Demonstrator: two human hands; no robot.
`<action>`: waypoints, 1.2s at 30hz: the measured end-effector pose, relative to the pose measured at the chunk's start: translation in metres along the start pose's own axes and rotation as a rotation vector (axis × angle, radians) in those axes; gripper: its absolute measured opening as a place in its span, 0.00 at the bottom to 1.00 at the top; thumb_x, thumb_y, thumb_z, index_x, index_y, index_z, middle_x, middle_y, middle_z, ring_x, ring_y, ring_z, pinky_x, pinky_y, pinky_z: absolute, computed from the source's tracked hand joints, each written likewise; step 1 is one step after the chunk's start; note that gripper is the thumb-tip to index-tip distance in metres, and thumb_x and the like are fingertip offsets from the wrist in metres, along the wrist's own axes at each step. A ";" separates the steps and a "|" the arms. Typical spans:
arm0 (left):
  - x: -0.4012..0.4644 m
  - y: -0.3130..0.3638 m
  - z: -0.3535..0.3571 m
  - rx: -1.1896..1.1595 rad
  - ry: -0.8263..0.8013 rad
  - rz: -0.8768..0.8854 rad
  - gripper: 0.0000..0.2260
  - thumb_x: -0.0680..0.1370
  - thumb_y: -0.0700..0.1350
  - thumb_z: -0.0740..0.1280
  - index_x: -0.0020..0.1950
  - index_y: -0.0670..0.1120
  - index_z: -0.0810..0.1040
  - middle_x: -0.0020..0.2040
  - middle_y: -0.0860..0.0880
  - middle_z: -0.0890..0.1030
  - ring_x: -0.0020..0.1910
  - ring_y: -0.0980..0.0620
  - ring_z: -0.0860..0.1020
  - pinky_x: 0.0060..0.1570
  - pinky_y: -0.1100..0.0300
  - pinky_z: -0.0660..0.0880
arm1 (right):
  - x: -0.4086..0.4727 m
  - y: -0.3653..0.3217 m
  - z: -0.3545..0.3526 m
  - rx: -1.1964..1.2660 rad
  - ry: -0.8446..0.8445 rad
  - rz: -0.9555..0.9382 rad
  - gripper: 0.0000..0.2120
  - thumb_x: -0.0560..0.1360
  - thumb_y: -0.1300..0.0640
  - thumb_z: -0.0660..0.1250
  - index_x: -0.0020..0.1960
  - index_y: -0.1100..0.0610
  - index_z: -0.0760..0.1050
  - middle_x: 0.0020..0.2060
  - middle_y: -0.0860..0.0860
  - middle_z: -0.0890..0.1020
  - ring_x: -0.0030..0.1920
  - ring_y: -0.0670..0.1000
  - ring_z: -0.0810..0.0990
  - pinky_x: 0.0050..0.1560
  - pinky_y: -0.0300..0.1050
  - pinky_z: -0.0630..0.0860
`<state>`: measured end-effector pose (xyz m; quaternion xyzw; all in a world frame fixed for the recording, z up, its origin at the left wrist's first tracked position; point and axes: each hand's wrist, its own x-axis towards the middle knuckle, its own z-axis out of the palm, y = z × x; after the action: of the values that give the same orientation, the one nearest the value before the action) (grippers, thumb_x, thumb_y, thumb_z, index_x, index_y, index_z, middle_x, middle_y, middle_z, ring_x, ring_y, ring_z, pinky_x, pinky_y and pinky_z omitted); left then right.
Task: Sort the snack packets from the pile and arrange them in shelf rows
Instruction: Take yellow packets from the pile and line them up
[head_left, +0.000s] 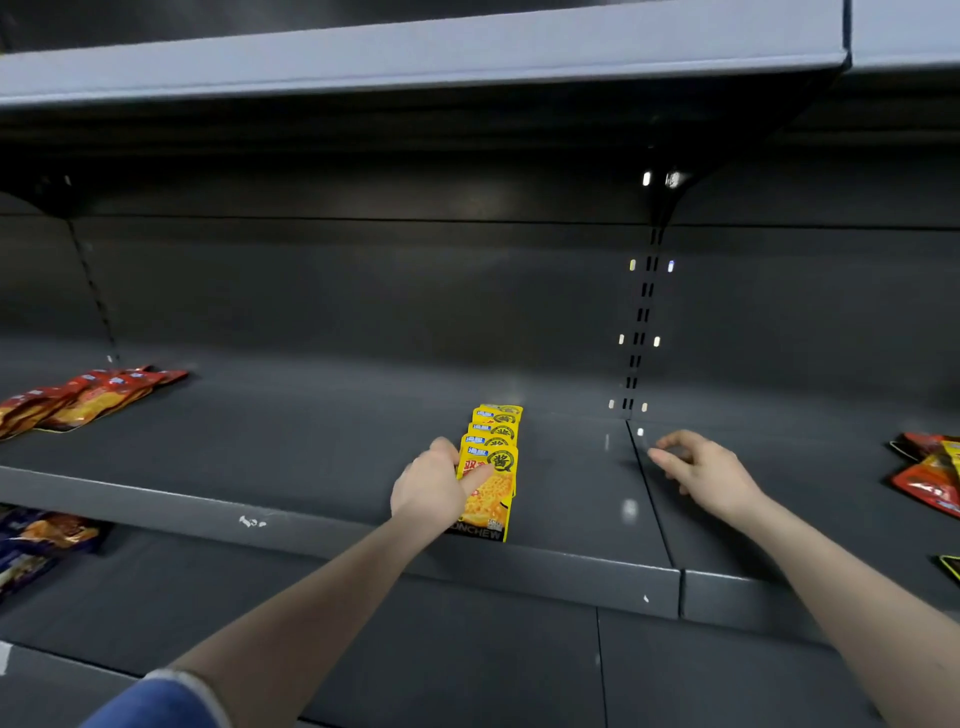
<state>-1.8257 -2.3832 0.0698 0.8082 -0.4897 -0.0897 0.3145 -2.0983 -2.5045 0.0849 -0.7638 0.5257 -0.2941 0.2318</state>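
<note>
Dark grey shelf (291, 512), mid level. One row of yellow snack packets (493, 457) ran front to back near centre, each overlapping the one behind, presumably so the labels stayed readable from the aisle.

Left hand (434, 486) sat at 9 o'clock of the front yellow packet, thumb laid across its face, fingers apparently curled behind; grip closed on that packet, likely seating it flush with the shelf lip.

Right hand (698, 470) hovered at 3 o'clock of the row, just past the shelf seam, fingers loosely bent and holding nothing; grip open, probably heading for the next packet.

Loose pile of red and yellow packets (930, 480) lay at far 3 o'clock, partly cut by the frame edge, still unsorted. Red packets (88, 397) lay in an overlapped row at 9 o'clock, well apart. Dark blue packets (39, 540) on the lower shelf at 8 o'clock, too blurred to read
</note>
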 end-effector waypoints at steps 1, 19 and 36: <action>0.001 -0.001 0.000 -0.012 0.003 -0.002 0.20 0.76 0.60 0.64 0.56 0.44 0.71 0.51 0.47 0.78 0.52 0.45 0.76 0.49 0.54 0.71 | -0.001 0.000 0.000 -0.015 0.006 0.003 0.09 0.77 0.50 0.65 0.52 0.55 0.74 0.44 0.51 0.79 0.35 0.53 0.76 0.44 0.42 0.70; 0.024 0.018 -0.017 0.022 0.099 0.123 0.17 0.79 0.56 0.61 0.58 0.44 0.74 0.58 0.43 0.75 0.60 0.41 0.71 0.57 0.50 0.69 | -0.048 0.003 -0.020 -0.605 0.181 0.122 0.12 0.79 0.49 0.60 0.55 0.56 0.75 0.52 0.55 0.77 0.55 0.57 0.75 0.51 0.45 0.72; -0.051 0.217 0.089 0.150 0.119 0.241 0.19 0.79 0.56 0.61 0.62 0.44 0.72 0.62 0.41 0.73 0.63 0.41 0.69 0.60 0.51 0.67 | -0.085 0.139 -0.204 -0.806 0.307 0.061 0.15 0.79 0.50 0.59 0.61 0.55 0.73 0.56 0.56 0.76 0.59 0.58 0.75 0.54 0.47 0.71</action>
<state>-2.0511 -2.4474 0.1204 0.7687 -0.5691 0.0336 0.2900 -2.3555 -2.4814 0.1227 -0.7247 0.6494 -0.1684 -0.1573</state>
